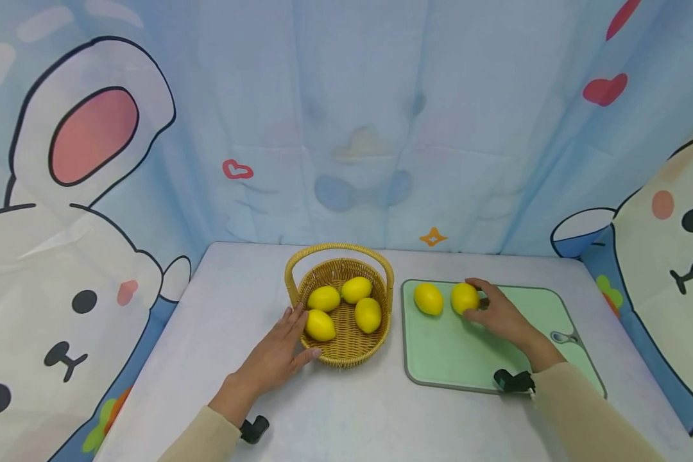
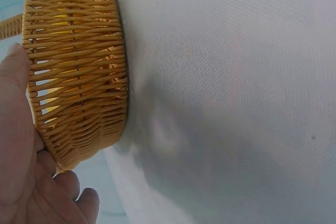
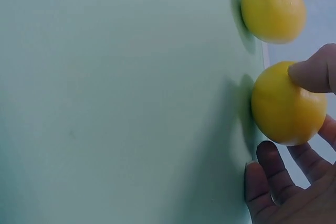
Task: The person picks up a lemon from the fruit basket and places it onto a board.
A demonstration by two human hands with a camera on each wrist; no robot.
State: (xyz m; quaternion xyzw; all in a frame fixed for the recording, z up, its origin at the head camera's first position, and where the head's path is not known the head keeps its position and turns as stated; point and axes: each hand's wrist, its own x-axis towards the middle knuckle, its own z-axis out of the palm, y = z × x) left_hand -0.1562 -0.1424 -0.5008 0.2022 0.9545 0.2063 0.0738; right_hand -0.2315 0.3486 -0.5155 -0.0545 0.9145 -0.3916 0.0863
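lemons (image 1: pixel 464 298): yellow | basket (image 1: pixel 346 361): golden-tan weave | board (image 1: pixel 456 359): green, grey-edged | backdrop (image 1: pixel 352 96): blue, red hearts

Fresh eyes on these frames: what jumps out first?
Probably the bright yellow lemons: four in the wicker basket at centre, one on the green board right of it, and one beside that, pinched by the right hand. Then the left hand touching the basket's left side, and the big cartoon animal with a pink ear on the backdrop, far left.

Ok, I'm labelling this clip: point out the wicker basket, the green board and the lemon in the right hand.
Wicker basket (image 2: pixel 79 77): left wrist view, woven side wall.
Green board (image 1: pixel 453 356): head view, bare surface.
Held lemon (image 3: pixel 286 109): right wrist view, middle.
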